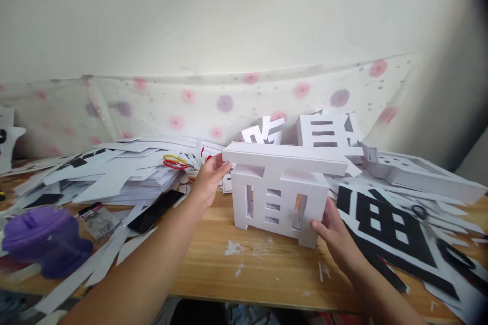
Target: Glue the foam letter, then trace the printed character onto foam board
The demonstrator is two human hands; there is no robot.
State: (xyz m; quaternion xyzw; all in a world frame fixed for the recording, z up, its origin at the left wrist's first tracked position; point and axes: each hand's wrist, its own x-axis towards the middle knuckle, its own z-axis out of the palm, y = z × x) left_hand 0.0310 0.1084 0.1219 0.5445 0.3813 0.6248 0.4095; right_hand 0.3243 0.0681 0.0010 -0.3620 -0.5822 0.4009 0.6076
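A white foam-board structure (280,198) with slots and rectangular openings stands upright over the wooden table, a long flat bar across its top. My left hand (211,175) pinches the left end of the top bar between thumb and fingers. Around the lower right edge of the structure is my right hand (333,228), its thumb on the front face and its fingers partly hidden behind the side. Both hands hold the same piece.
Stacked white sheets (133,177), a black phone (155,212) and a purple container (46,238) lie left. Scissors (423,216), a black-and-white cutout (392,228) and a white box shape (423,172) are right. Scraps dot the wooden table (263,279).
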